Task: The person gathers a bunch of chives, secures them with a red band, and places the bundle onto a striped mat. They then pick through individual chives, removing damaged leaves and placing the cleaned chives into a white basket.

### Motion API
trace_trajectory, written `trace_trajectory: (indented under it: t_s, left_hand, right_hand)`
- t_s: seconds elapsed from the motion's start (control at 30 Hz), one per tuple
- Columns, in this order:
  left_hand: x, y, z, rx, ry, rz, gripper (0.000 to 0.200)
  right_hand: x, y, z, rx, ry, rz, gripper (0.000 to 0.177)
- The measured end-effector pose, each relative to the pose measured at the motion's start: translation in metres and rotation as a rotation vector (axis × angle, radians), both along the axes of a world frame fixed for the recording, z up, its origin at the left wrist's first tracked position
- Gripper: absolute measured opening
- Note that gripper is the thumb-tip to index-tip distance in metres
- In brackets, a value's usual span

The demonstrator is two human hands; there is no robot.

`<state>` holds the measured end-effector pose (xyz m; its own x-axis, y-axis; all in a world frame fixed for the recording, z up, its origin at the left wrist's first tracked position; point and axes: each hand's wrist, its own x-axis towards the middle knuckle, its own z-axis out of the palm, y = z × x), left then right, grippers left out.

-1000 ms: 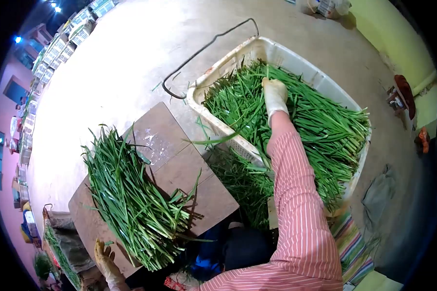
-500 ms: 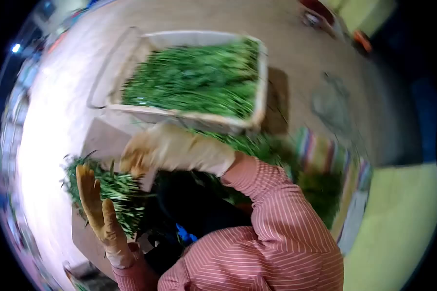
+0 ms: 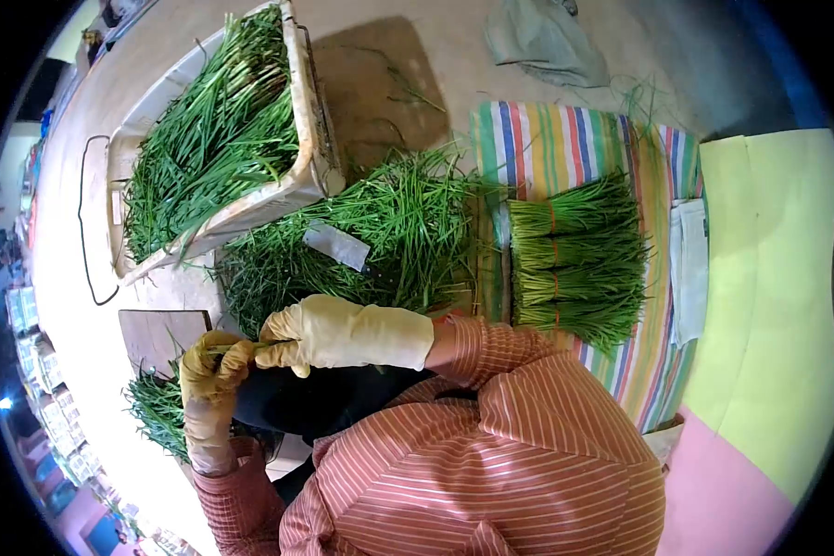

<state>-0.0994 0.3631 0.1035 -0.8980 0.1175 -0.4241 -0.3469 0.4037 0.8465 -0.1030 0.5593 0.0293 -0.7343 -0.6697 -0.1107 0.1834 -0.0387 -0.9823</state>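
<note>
- Concrete floor (image 3: 389, 65) carries everything; the person works low over it, just above the lap.
- A few green stalks (image 3: 253, 347) run crosswise between the two gloved hands, close to the body, probably so they can be seen and lined up easily.
- Left hand (image 3: 215, 363): fingers curled shut round the stalks like a fist, which seems to steady them.
- Right hand (image 3: 335, 332): fingers pressed together and pinching the same stalks right beside the left fist, so both hands touch.
- Just beyond the hands lies a loose pile (image 3: 389, 222) of the same greens, within easy reach.
- A knife (image 3: 335, 246) rests flat on that pile, blade up top where it will not get buried.
- A white crate (image 3: 317, 148), full of greens, leans against the pile's far edge.
- To the left, a brown board (image 3: 157, 332) holds more greens near the left wrist.
- To the right, tied bundles (image 3: 574, 259) lie side by side on a striped mat (image 3: 565, 139), likely to keep them off the floor.
- A grey cloth (image 3: 547, 42) lies well apart, past the mat.
</note>
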Motion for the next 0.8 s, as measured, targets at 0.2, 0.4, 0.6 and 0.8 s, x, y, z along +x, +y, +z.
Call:
trace_trajectory:
  t_s: [0.2, 0.4, 0.6, 0.8]
  left_hand:
    - [-0.028, -0.003, -0.002, -0.155, -0.076, -0.314, 0.023]
    - [-0.073, -0.083, -0.043, -0.112, 0.366, -0.026, 0.033]
    - [-0.027, -0.062, -0.009, -0.694, 0.809, -0.238, 0.07]
    - [0.07, -0.109, 0.015, -0.606, 0.61, -0.019, 0.02]
  right_hand:
    - [-0.009, 0.018, -0.015, -0.04, 0.085, -0.11, 0.03]
    - [-0.031, 0.051, -0.025, 0.15, -0.177, -0.372, 0.027]
    - [-0.052, 0.005, 0.023, 0.465, 0.2, -0.129, 0.033]
    - [-0.048, -0.121, 0.056, 0.231, 1.065, 0.199, 0.031]
